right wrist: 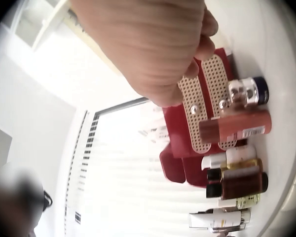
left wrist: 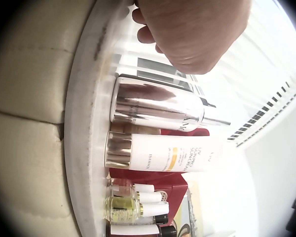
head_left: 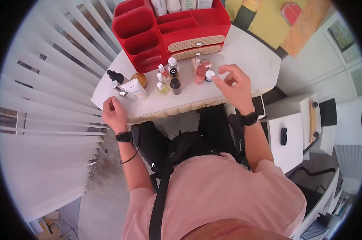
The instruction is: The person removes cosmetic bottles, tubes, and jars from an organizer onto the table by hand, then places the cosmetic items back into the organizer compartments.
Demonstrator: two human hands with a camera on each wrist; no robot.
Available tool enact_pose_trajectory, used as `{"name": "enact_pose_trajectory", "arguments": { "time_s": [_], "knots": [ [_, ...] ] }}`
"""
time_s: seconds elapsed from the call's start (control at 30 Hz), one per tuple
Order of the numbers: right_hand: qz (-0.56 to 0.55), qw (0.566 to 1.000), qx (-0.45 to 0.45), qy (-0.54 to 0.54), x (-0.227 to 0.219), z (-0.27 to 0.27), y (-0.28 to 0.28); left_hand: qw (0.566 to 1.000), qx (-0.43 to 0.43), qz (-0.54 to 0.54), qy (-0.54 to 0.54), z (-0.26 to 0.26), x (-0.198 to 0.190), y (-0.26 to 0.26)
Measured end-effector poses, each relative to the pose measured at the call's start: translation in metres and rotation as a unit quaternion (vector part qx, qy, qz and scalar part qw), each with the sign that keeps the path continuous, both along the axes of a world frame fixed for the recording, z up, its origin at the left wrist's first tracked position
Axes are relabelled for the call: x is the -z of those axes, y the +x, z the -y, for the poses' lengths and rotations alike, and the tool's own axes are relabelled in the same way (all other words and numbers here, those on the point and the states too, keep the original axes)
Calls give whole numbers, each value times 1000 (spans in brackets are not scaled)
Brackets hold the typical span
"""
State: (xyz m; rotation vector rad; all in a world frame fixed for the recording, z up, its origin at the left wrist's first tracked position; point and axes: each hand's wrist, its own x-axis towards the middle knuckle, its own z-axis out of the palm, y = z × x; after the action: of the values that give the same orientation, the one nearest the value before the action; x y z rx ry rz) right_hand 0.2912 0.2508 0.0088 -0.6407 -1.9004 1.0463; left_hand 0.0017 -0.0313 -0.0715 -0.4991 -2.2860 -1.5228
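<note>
My left hand (head_left: 114, 114) rests loosely curled at the table's left front edge, holding nothing. Close by it stand a shiny silver bottle (left wrist: 153, 104) and a white sunscreen tube (left wrist: 172, 152), with a dark-capped bottle (head_left: 115, 76) and a round amber item (head_left: 140, 80) behind. Over the right part of the table, my right hand (head_left: 235, 86) has its fingers bent and apart, with nothing between them. Its fingertips are nearest a small silver-topped jar (head_left: 209, 75). Beside that jar is a pink bottle with a darker cap (right wrist: 241, 126); a pink perfume-like bottle (head_left: 196, 63) stands behind.
Several small bottles, including a yellow nail-oil-like bottle (head_left: 162, 89) and a black-capped bottle (head_left: 176, 86), cluster mid-table. A red organizer (head_left: 139, 44) with woven drawer fronts stands at the back. White blinds (head_left: 49, 120) hang left; a white cabinet (head_left: 285, 140) stands right.
</note>
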Motion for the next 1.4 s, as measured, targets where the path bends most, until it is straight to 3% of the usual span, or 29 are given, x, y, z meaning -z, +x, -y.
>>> {"name": "enact_pose_trajectory", "arguments": {
  "time_s": [0.03,0.13,0.43,0.53,0.67,0.73,0.87,1.03,1.2,1.3,1.4],
  "knots": [
    [18,999,-24,43,-6,4,-7,1000,6,1,-4,0,2,-1],
    [102,990,12,94,-6,5,-21,1000,-1,-13,-9,3,4,-4],
    [221,972,19,83,-8,10,-46,1000,11,-9,2,2,-2,0],
    [199,977,21,74,0,6,-47,1000,12,-4,9,3,-2,0],
    [135,987,-12,85,-26,8,-30,1000,-1,-12,-6,3,-3,1],
    [17,996,-69,-49,-51,2,-15,1000,-6,-13,4,3,-3,0],
    [-5,998,-52,31,-109,-45,-2,1000,5,-5,9,3,1,-2],
    [49,987,-23,151,-171,-85,-37,1000,5,3,22,3,2,-2],
    [150,967,-11,206,-185,-107,-85,1000,4,13,24,4,-3,2],
    [255,926,7,277,-177,-117,-112,999,9,18,26,4,-2,1],
    [315,908,12,275,-172,-118,-128,1000,9,10,28,5,1,-1]
  ]
}}
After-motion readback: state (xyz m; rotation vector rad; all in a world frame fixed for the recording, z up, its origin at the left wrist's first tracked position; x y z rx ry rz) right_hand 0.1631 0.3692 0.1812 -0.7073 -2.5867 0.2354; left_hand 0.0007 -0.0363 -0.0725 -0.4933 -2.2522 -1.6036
